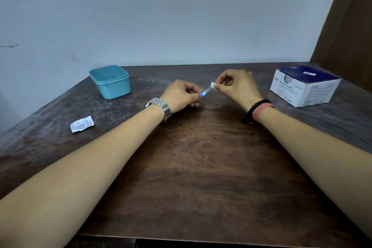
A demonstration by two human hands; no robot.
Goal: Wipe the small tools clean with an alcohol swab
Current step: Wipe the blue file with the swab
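Holding: left hand [182, 94] grips the blue end of a small tool [205, 92], fingers curled around it, raised above the table [201, 167] near its middle
Wiping: right hand [234, 86] pinches a white alcohol swab [213, 85] between thumb and fingertips, folded over the far, metal end of the small tool
Tool position: slanted, blue end lower and to the left, metal end higher and to the right, spanning the gap between the two hands
Tool type: too small and too covered to tell which kind of tool it is
Teal tub [110, 82]: open-topped plastic container at the far left of the table, well apart from the hands; the visible part of its inside shows only bare walls, the bottom cannot be seen
Swab box [304, 88]: white and dark blue carton at the far right, printed "Alcohol Swabs", with a cut-out opening in its top front edge; something pale shows in the opening, contents not clear
Wrapper [82, 124]: torn white printed packet lying flat on the left of the table, nearer than the tub
Left wrist: metal watch [160, 107]
Right wrist: black bead bracelet [256, 106] beside a band of red thread
Backdrop: pale wall behind the table, brown curtain at far right
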